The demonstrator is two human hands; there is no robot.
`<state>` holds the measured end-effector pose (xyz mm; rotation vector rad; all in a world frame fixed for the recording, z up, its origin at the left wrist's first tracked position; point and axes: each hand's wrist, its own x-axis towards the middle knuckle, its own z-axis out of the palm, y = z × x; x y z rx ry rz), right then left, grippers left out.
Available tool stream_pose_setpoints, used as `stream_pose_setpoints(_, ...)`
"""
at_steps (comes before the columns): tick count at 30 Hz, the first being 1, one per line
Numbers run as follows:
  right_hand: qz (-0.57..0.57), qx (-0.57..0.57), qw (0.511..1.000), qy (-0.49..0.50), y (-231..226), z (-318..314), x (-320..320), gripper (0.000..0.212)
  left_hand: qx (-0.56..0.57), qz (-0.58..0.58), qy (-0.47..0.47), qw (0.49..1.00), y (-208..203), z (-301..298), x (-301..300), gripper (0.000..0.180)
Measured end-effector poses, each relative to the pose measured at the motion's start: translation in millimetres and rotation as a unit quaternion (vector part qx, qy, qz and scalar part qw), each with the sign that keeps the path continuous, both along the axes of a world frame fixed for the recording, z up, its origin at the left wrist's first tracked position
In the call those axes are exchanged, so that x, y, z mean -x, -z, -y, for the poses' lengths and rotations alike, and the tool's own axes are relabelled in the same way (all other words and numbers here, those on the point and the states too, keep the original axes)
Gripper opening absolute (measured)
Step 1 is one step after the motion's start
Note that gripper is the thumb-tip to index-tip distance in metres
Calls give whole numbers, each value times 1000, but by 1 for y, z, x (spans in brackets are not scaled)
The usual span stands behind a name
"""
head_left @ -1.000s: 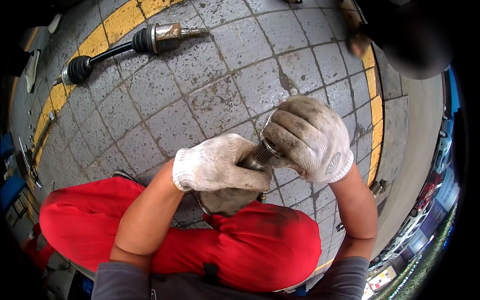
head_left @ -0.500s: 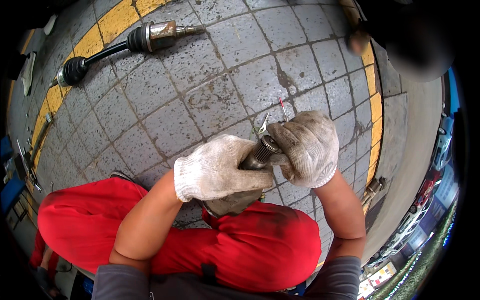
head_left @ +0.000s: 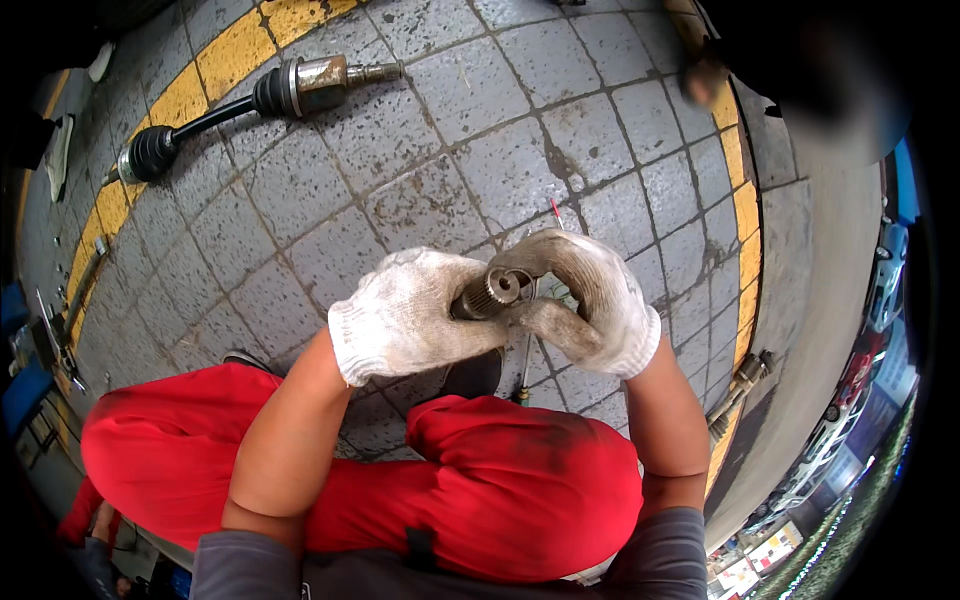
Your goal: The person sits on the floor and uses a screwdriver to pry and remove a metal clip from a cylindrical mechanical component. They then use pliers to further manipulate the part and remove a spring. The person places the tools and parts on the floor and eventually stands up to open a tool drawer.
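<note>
My left hand (head_left: 415, 305), in a soiled white knit glove, is closed around a splined metal shaft end (head_left: 488, 292). The toothed tip, with a hole in its middle, points up out of the grip; the rest of the part is hidden behind the glove. My right hand (head_left: 592, 300), gloved too, has its thumb and fingers curled together against that tip. Between them and the splines shows what looks like a thin metal ring (head_left: 525, 279). Below the hands, a thin screwdriver-like tool (head_left: 525, 375) lies on the floor, and a red-tipped stick (head_left: 556, 210) shows beyond them.
A drive axle (head_left: 222, 112) with black rubber boots lies on grey tiles at the far left. A long-handled tool (head_left: 85, 280) and other tools (head_left: 58, 340) lie left. Another splined metal part (head_left: 752, 368) is at the right by the yellow line (head_left: 750, 225). A blurred person (head_left: 840, 80) is far right.
Both hands have shifted slightly left, and the shaft has tilted so its toothed end faces up more. Its wide lower body, seen under my left hand before, is now hidden.
</note>
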<state>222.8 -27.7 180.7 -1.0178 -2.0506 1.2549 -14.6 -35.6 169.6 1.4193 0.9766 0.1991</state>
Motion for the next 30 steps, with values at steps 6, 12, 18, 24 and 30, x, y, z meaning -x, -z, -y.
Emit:
stream_pose_setpoints(6, 97, 135, 984, -65, -14, -5, -4, 20, -165, -80, 31, 983, 6, 4, -4, 35)
stream_pose_setpoints(12, 63, 243, 968, 4, 0, 10, 8, 25, -128, -126, -16, 984, 9, 14, -13, 42)
stream_pose_setpoints(18, -16, 237, 953, 187, 35, 55, 25, 27, -101, -190, -117, 969, 26, 35, -30, 46)
stream_pose_setpoints(24, -33, 225, 934, 275, 48, 73, 37, 28, -78, -209, -81, 971, 27, 32, -27, 41)
stream_pose_setpoints(30, -45, 175, 950, 253, 70, 65, 41, 24, -30, -152, -37, 987, 34, 20, -14, 39)
